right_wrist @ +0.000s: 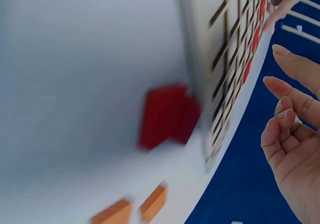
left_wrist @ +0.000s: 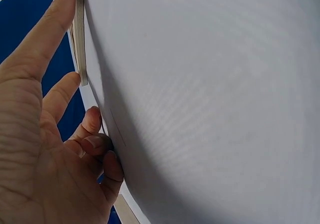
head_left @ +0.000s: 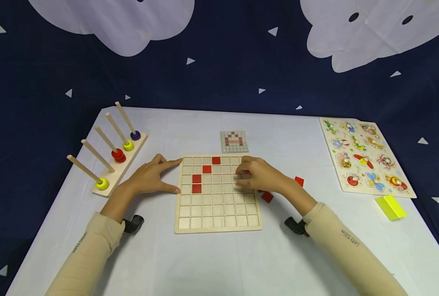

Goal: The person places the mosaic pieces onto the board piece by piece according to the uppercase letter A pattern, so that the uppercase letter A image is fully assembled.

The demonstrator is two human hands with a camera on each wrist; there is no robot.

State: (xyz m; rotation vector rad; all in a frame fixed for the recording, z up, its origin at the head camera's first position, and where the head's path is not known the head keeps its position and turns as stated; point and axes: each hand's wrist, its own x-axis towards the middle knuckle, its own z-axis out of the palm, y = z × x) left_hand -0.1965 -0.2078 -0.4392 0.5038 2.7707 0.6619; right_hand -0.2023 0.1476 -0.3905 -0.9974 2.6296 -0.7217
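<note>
A wooden grid board (head_left: pixel 208 211) lies in the middle of the table, with several red square tiles (head_left: pixel 196 188) set in a stepped line in its upper left cells. My left hand (head_left: pixel 149 174) spreads thumb and index finger against the board's left edge; its other fingers bend loosely in the left wrist view. Over the board's right side hovers my right hand (head_left: pixel 260 174), hiding some cells. In the right wrist view its thumb and index fingertips are apart with nothing between them. Loose red tiles (right_wrist: pixel 162 116) lie right beside the board, partly overlapping.
Behind the board lies a small pattern card (head_left: pixel 234 142). A peg stacker (head_left: pixel 121 166) with coloured rings stands at left. To the right are an insect picture board (head_left: pixel 367 158) and a yellow block (head_left: pixel 391 207). Orange-looking pieces (right_wrist: pixel 152 204) lie farther out in the right wrist view.
</note>
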